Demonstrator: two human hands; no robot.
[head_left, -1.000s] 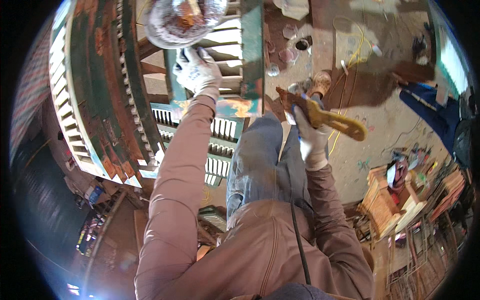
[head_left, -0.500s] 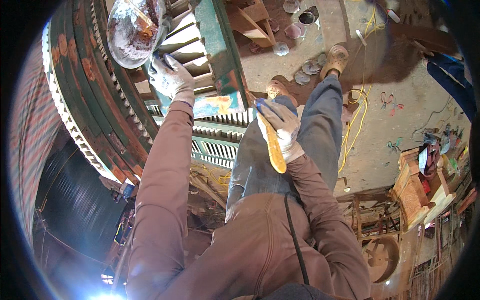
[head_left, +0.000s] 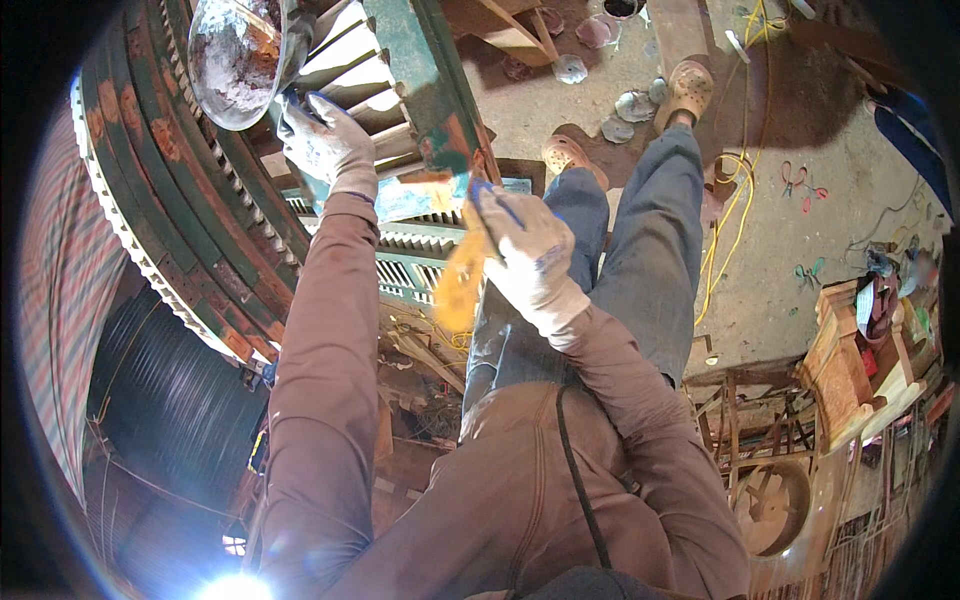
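Observation:
My left hand [head_left: 325, 145], in a white work glove with blue fingertips, grips the lower rim of a round clear bowl [head_left: 235, 75]. Inside the bowl is whitish and reddish-brown stuff, with a stick lying in it. Beneath is a green louvered shutter [head_left: 430, 75] with pale slats and bare, rust-coloured patches at its corner. My right hand [head_left: 528, 245], gloved alike, is closed on a long yellow-orange tool [head_left: 460, 285], blurred by motion. Its fingertips are beside the shutter's near corner; whether they touch it I cannot tell.
Curved green and brown wooden frames [head_left: 165, 170] stand at the left. Another louvered panel [head_left: 410, 275] lies lower down. A yellow cord [head_left: 735, 215], small clamps [head_left: 803, 187] and crumpled discs [head_left: 634, 106] lie on the floor. Carved wooden furniture [head_left: 845, 360] stands at the right.
My right hand has moved left and up toward the shutter's corner, swinging the yellow-orange tool with it. My left hand stays at the bowl. The whole view has shifted a little.

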